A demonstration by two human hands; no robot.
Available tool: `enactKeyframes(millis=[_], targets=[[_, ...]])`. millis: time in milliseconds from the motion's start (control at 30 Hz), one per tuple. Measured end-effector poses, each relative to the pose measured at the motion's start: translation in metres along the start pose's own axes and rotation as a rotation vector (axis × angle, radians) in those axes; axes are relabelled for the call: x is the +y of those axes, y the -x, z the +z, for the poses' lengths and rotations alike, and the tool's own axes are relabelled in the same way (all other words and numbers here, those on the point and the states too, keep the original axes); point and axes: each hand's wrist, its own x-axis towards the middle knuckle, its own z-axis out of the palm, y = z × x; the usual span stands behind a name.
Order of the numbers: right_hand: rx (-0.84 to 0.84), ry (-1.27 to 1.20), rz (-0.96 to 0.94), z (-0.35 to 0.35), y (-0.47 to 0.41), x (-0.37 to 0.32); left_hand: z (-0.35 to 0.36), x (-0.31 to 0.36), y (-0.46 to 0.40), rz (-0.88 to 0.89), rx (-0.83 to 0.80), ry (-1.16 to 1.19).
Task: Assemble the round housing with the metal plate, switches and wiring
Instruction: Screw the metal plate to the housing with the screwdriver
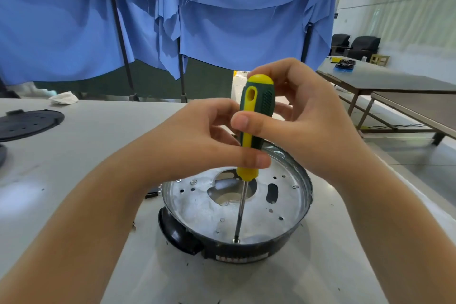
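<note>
A round black housing [182, 237] stands on the white table in front of me, with a silvery metal plate [197, 207] seated inside it. The plate has a large centre opening and several small holes. A green and yellow screwdriver [256, 103] stands almost upright over it, its tip on a screw [236, 241] at the plate's near edge. My left hand [197, 140] pinches the lower handle with thumb and fingers. My right hand [303, 116] grips the upper handle from the right. No switches or wiring are visible.
A black round perforated cover [27, 123] lies at the table's far left, with a crumpled white cloth [64, 98] behind it. Blue fabric hangs beyond the table's far edge. Other tables [385, 79] stand to the right, across a gap.
</note>
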Motion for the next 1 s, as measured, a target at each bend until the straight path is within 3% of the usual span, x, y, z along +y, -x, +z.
enactKeyframes(millis=[133, 300, 433, 633, 767, 1000], targets=[[-0.001, -0.035, 0.019, 0.002, 0.001, -0.001, -0.001, -0.002, -0.001, 0.021, 0.014, 0.073], [-0.157, -0.282, 0.104, -0.008, 0.0, -0.002, -0.005, -0.004, 0.001, 0.008, -0.137, 0.209], [-0.157, -0.234, 0.05, -0.01, 0.0, -0.003, -0.008, -0.006, 0.003, 0.006, -0.22, 0.208], [-0.006, 0.0, -0.029, -0.001, 0.001, -0.004, 0.003, 0.002, 0.002, 0.043, -0.057, -0.045], [0.054, 0.06, -0.02, 0.003, 0.003, -0.005, 0.004, 0.001, 0.0, 0.068, 0.052, 0.001], [-0.171, -0.207, 0.086, -0.009, 0.001, -0.003, -0.006, -0.007, 0.001, 0.02, -0.148, 0.181]])
